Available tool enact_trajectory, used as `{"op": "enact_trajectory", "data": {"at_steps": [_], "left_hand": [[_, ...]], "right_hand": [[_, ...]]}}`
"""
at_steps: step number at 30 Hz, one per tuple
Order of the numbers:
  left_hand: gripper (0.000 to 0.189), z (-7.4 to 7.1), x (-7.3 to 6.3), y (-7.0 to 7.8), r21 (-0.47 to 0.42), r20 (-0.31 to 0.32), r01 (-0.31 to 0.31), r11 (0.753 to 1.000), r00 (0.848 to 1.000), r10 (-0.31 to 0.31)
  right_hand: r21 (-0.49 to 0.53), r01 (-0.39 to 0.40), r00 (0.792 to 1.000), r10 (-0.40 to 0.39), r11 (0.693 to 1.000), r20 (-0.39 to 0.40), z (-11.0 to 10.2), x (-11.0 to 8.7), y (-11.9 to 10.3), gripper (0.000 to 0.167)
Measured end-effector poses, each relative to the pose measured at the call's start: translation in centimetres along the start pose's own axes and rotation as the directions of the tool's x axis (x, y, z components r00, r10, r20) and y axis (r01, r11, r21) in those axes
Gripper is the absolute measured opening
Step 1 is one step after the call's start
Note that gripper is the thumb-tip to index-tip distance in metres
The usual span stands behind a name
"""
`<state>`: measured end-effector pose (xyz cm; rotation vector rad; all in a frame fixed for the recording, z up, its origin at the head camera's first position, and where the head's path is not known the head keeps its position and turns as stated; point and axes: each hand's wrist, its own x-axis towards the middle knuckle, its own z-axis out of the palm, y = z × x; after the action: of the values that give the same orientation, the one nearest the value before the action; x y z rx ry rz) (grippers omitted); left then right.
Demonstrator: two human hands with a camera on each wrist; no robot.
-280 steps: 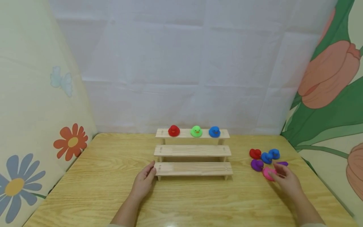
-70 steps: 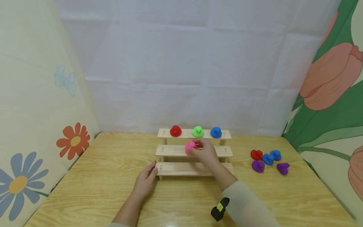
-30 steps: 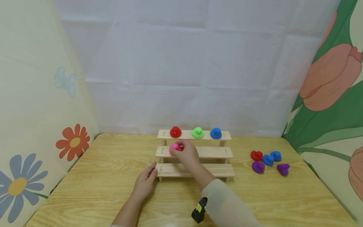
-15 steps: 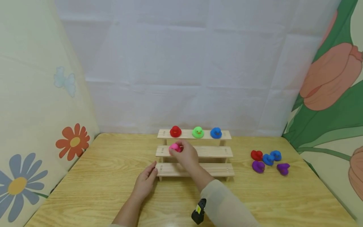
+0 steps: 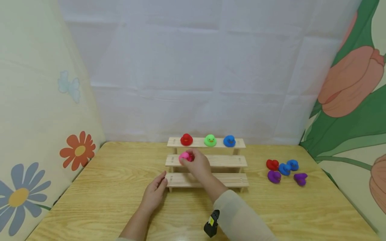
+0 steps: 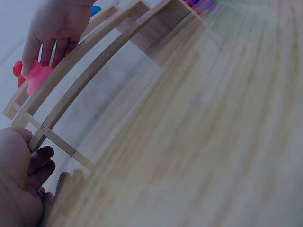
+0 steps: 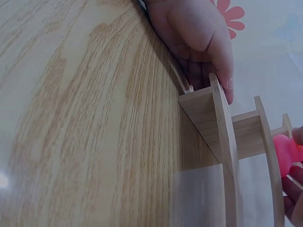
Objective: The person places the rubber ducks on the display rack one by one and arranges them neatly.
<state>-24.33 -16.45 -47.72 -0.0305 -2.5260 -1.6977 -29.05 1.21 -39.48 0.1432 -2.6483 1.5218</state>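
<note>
My right hand (image 5: 198, 166) pinches a pink rubber duck (image 5: 184, 157) between thumb and fingers at the left part of the middle tier of a three-tier wooden display stand (image 5: 208, 180). In the right wrist view that pink duck (image 7: 283, 153) sits against the tier's board. My left hand (image 5: 153, 193) holds the left end of the lowest tier. The left wrist view has its thumb on the board's end and the fingers curled beside it. On the top tier stand a red duck (image 5: 186, 139), a green duck (image 5: 210, 140) and a blue duck (image 5: 229, 141).
To the right of the stand, a loose group lies on the wooden table (image 5: 99, 197): a red duck (image 5: 272, 164), two blue ducks (image 5: 284, 169) and two purple ducks (image 5: 274, 176). A white cloth (image 5: 169, 67) hangs behind, with flowered cloths at both sides.
My right hand took the pink duck from the right-hand group, carried it to the middle tier and shifted it left. Over the last second it has hardly moved. The left hand stayed put.
</note>
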Motion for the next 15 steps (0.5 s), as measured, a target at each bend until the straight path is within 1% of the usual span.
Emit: {"op": "enact_trajectory", "data": {"at_steps": [10,15], "left_hand": [[0.047,-0.04,-0.08,0.15,0.003,0.009,0.001,1.0,1.0,-0.001],[0.047,-0.02,-0.16,0.18,0.005,0.008,0.002,1.0,1.0,-0.002]], "right_hand": [[0.003,0.011,1.0,-0.011,1.0,0.018,-0.14,-0.04,-0.06,0.037],[0.049,0.004,1.0,-0.005,0.999,0.022,-0.16,-0.03,0.27,0.048]]}}
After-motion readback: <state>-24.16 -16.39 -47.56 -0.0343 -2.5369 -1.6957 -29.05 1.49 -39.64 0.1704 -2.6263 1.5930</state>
